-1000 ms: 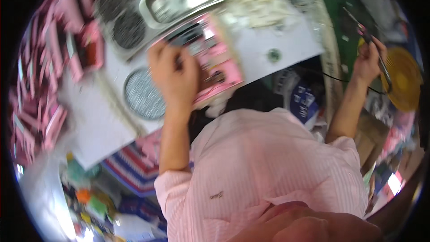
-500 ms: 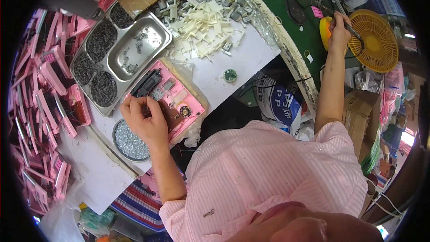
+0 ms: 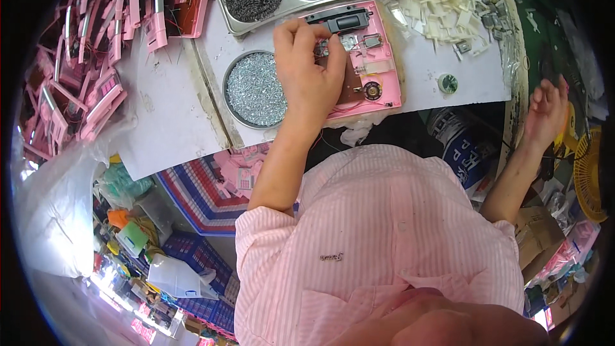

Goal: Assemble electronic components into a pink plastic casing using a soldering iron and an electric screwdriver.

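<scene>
My left hand (image 3: 306,67) rests over an open pink plastic casing (image 3: 389,61), its thumb and fingers bent together above the upper left part. What they pinch, if anything, is hidden. Fitted inside the casing are a black plastic part (image 3: 351,22), a brown board (image 3: 351,86) and a small round speaker (image 3: 372,91). My right hand (image 3: 546,115) is raised off to the right, beyond the table's edge, fingers loosely apart and nothing visible in them. Near it are a dark cable-like shape and a yellow thing (image 3: 566,125), both partly covered or blurred.
A round dish of small metal pins (image 3: 256,88) stands left of the casing. Behind is a steel compartment tray (image 3: 301,1) with dark springs. White plastic parts (image 3: 442,6) pile up at back right, pink casings (image 3: 83,57) at left. A small round green-topped container (image 3: 448,83) sits at right.
The view has swung, so the table sits further right and higher. My right hand has let go of the black-handled tool it gripped. My left hand stays at the pink casing.
</scene>
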A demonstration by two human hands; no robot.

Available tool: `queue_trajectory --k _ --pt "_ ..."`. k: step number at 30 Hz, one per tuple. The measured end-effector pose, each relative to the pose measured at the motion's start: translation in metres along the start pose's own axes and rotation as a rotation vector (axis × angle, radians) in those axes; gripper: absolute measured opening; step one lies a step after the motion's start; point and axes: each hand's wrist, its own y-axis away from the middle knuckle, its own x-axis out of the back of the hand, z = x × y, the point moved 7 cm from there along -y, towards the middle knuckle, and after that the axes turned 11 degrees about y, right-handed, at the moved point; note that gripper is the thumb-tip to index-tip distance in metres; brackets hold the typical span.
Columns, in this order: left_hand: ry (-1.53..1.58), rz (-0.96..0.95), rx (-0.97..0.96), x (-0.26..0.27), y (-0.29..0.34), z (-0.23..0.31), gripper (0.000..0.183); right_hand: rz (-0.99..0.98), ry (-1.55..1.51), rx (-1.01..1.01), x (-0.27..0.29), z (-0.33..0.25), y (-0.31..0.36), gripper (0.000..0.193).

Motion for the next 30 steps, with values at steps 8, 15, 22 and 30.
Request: queue_trajectory --k 8,15,22,30 --pt "-0.349 -0.467 -0.474 -0.038 0.005 0.050 0.032 -0.222 0.072 0.144 -0.128 -0.042 0.036 0.035" --pt "-0.352 -0.587 -0.501 -0.024 0.006 0.031 0.036 -0.670 0.460 0.270 -0.249 -0.026 0.090 0.016" --pt "-0.470 -0.781 -0.622 -0.019 0.010 0.026 0.053 -0.657 0.699 0.472 -0.287 -0.016 0.094 0.021" --pt "-0.557 -1.008 -0.734 -0.014 0.001 0.018 0.075 -0.393 0.568 0.374 -0.203 -0.072 -0.079 0.018"
